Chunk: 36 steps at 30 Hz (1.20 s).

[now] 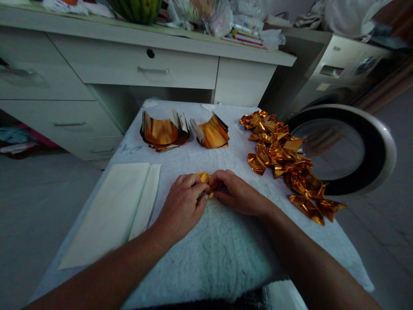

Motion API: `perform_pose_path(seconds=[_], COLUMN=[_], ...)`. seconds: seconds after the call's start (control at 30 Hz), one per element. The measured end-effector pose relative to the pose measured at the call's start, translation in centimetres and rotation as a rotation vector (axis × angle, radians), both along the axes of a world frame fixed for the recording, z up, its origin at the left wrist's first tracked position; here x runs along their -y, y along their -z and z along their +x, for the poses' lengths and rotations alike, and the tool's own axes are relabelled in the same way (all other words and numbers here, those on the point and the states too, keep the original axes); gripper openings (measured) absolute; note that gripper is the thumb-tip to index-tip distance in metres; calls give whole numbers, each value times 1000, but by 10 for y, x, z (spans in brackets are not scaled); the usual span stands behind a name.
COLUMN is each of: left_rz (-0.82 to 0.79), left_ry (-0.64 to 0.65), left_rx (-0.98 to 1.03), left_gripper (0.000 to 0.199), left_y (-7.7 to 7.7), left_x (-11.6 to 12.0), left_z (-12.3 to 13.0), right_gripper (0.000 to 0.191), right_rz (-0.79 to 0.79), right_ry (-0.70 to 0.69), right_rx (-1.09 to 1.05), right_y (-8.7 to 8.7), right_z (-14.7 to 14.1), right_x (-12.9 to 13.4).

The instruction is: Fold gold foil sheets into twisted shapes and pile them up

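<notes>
Near the middle of the cloth-covered table, my left hand (186,202) and my right hand (234,191) meet around a small piece of gold foil paper (204,176). Fingers of both hands are closed on it, and they hide most of it. Beyond the hands stand two curved stacks of gold foil sheets, a wider one (161,131) on the left and a narrower one (213,132) to its right. Folded gold foil pieces (279,150) lie in a long heap along the table's right side. Pale paper sheets (106,211) lie flat left of my left hand.
A pale cloth (226,254) covers the table. Behind it is a white drawer cabinet (116,60) bearing a watermelon (137,8) and plastic bags (219,19). At the right, a washing machine (348,56) has its round door (374,155) open beside the table edge.
</notes>
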<state>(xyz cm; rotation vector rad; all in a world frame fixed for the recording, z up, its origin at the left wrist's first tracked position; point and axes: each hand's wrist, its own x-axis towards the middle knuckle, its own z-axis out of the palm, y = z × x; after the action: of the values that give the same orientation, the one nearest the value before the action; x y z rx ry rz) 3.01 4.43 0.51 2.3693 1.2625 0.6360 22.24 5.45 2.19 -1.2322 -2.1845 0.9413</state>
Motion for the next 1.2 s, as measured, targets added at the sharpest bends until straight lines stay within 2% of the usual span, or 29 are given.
perform_pose_path(seconds=[0.27,0.47,0.73,1.2], left_rz=[-9,-14,-27,-79], left_ry=[2,-10,4,-19], left_rx=[-3,12,5,26], left_gripper=[9,9,8,10], left_y=[1,1,0,0], left_x=[-1,-1,-2,-3], left_z=[0,0,-1,-4], right_gripper=[17,19,10,8], right_rz=[13,55,46,45], right_ry=[28,-36,-35,-25], right_rx=[45,61,53,70], right_y=[-2,-3,-2,-2], right_z=[-3,-2,-1,-2], right_x=[2,3,3,2])
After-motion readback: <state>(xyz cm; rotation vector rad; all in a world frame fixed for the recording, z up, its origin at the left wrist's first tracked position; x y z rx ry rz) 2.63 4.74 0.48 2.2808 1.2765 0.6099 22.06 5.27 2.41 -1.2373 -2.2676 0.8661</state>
